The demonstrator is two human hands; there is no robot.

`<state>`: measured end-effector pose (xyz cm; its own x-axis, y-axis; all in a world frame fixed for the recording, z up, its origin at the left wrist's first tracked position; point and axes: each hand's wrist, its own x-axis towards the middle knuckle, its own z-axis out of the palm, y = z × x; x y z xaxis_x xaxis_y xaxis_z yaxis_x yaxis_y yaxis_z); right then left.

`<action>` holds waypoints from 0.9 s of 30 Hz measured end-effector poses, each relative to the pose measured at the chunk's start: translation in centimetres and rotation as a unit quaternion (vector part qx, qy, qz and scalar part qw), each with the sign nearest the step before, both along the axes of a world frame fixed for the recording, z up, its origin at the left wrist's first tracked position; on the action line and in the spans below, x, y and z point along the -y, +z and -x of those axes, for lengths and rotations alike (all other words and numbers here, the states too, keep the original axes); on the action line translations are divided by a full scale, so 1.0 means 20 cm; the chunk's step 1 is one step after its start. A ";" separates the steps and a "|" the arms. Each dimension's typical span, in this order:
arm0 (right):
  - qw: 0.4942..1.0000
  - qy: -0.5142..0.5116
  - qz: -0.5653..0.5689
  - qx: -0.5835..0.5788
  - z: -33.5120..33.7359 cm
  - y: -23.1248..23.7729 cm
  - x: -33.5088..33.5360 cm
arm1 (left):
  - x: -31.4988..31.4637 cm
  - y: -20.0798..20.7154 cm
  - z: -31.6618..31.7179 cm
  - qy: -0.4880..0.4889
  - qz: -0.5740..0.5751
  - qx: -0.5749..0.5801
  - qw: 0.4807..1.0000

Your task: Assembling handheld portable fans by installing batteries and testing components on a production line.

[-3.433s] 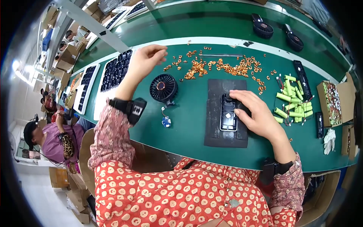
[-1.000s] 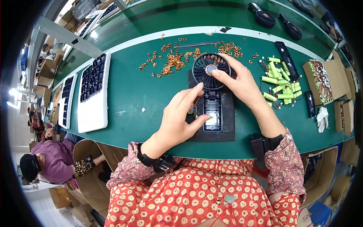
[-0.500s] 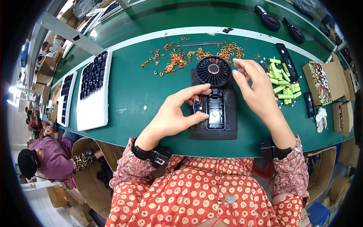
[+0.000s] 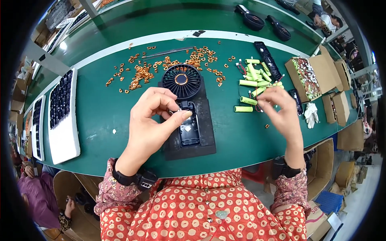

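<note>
My left hand (image 4: 150, 124) is closed in a pinch over the fan body, around a small circuit board (image 4: 179, 110) mostly hidden by the fingers. Below it a black handheld fan (image 4: 181, 80) lies with its round grille away from me and its hollow handle housing (image 4: 189, 134) facing up. A dark block (image 4: 208, 128) supports the fan. My right hand (image 4: 281, 110) hovers at the near right edge of a heap of green battery cells (image 4: 250, 101) with thin wires. Its thumb and fingers are curved and slightly apart, with nothing visible held.
Many copper-coloured rings (image 4: 140, 76) lie scattered beyond the fan, beside metal tweezers (image 4: 168, 52). White trays of black parts (image 4: 66, 134) stand left. An open carton (image 4: 307, 78) and a white glove (image 4: 311, 115) are right. Two finished-looking fans (image 4: 253, 21) lie on the far ledge.
My right hand has moved from beside the fan grille to the battery heap. My left hand has turned and shifted over the housing, still pinching the board. The whole view has swung right.
</note>
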<state>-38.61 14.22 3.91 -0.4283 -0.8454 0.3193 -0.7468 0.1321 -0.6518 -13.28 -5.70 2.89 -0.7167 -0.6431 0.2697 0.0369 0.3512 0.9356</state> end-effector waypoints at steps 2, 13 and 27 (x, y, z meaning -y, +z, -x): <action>0.991 0.033 -0.017 -0.126 -0.06 -0.03 -0.01 | 0.00 -0.01 -0.01 -0.007 0.002 0.001 1.000; 0.988 -0.005 -0.064 -0.138 -0.16 -0.18 -0.14 | 0.02 -0.04 -0.02 -0.038 -0.167 -0.088 0.981; 0.994 -0.021 -0.032 -0.103 -0.02 -0.27 0.06 | 0.04 -0.05 -0.01 -0.007 -0.185 -0.063 0.981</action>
<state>-38.22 13.01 -1.44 -0.3944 -0.8495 0.3505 -0.8567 0.2019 -0.4748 -13.02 -6.50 1.81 -0.7025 -0.7038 0.1058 0.1621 -0.0135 0.9867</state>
